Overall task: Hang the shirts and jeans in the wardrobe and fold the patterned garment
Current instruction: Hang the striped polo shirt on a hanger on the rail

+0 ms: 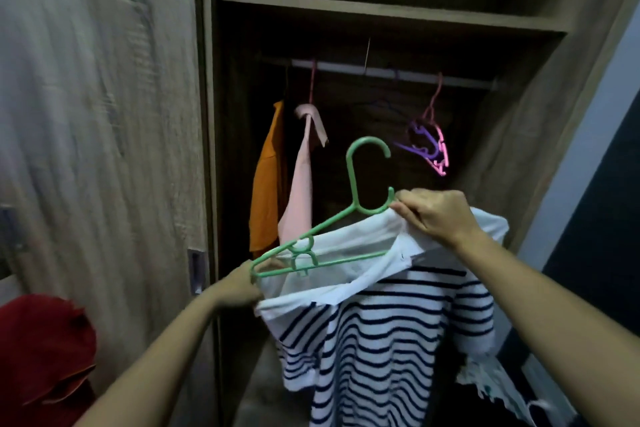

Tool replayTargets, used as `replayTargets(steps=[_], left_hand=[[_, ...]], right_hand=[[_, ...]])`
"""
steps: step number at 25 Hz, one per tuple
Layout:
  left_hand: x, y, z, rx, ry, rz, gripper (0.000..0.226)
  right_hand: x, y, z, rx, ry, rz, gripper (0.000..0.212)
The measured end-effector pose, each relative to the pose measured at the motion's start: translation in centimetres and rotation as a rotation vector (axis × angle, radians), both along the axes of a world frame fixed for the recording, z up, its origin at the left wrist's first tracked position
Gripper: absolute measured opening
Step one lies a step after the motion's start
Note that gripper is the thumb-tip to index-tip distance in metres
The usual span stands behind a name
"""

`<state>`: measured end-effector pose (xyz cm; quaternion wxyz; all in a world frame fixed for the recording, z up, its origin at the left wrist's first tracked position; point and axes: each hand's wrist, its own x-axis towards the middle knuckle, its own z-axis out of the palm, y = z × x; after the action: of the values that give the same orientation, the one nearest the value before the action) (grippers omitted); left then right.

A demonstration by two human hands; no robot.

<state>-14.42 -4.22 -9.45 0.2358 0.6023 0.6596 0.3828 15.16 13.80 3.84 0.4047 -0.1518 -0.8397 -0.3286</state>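
One wardrobe (540,156), open, in wood-grain laminate and dim inside. A flat shelf (381,10) spans it above a pale round rail (381,71).

One door panel (104,114) on the left, same grain, with a recessed rectangular handle (197,270) at its edge.

One striped shirt (381,340), a white knit with thin dark horizontal bands and a plain white collar. It is held up in front of the wardrobe opening, below the rail, and its hem runs out of frame.

One red garment (45,340), crumpled, in the lower left corner beside the door.

One orange garment (266,177), hanging in soft folds at the rail's far left.

One pink shirt (301,184), hanging just beside the orange, collar flopped over.

One green hanger (353,184), smooth plastic with an open round hook and notched arms. Its right arm sits inside the striped shirt's collar, and it is not on the rail.

One patterned garment (485,378), pale with small spots, lower right, only partly seen.

Several spare hangers (429,146), purple and pink plastic, bunched at the rail's right.

Left grip (239,288): a bare hand, fingers curled round the green hanger's left tip and the shirt's white edge.

Right grip (436,215): a bare hand pinching the collar against the hanger near the hook's base.
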Motion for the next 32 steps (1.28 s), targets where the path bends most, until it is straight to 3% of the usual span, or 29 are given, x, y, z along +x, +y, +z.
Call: replayTargets(steps=[3,7,10,11,12,14,16,18,20,23,26,29,32], left_hand=[[-0.8,-0.7,4.6,-0.087,0.217,0.002,0.053],[2.4,0.4,9.7,0.028,0.507,0.222,0.033],[5.1,0.6,11.7,0.277,0.336,-0.038,0.037],[5.0,0.2,12.0,0.386,0.255,-0.077,0.041],[4.0,-0.2,11.9,0.491,0.294,-0.025,0.046],[1.6,-0.8,11.2,0.508,0.650,0.191,0.061],[0.5,-1.0,10.9,0.418,0.873,0.265,0.066],[0.6,-1.0,11.4,0.462,0.844,0.181,0.052],[0.4,-1.3,11.7,0.522,0.655,0.042,0.032],[-0.9,-1.9,12.6,0.510,0.385,0.016,0.029],[-1.4,-2.2,13.3,0.495,0.219,0.076,0.035],[-1.8,-2.2,14.0,0.480,0.197,0.095,0.040],[-1.1,-2.2,15.3,0.438,0.450,0.071,0.052]], right_hand=[[0.5,0.0,-1.6,0.033,0.011,-0.040,0.053],[-1.6,-2.0,-2.4,-0.063,-0.033,-0.116,0.055],[-2.6,-3.3,-1.5,-0.398,0.122,-0.162,0.052],[-2.1,-3.2,-1.1,-0.496,0.176,-0.151,0.052],[-1.4,-3.1,-0.8,-0.561,0.227,-0.126,0.051],[-0.3,-3.3,-0.1,-0.599,0.281,-0.086,0.051],[-0.1,-3.7,0.2,-0.570,0.280,-0.058,0.053],[-0.5,-4.2,0.4,-0.528,0.249,-0.035,0.054],[-0.6,-4.2,0.8,-0.417,0.218,-0.022,0.058],[0.4,-3.4,2.0,-0.276,0.189,-0.096,0.068],[2.8,-2.1,3.1,-0.572,0.063,-0.159,0.058],[3.5,-2.1,3.0,-0.898,-0.043,-0.046,0.042],[2.7,-2.8,2.0,-0.823,0.069,-0.036,0.038]])
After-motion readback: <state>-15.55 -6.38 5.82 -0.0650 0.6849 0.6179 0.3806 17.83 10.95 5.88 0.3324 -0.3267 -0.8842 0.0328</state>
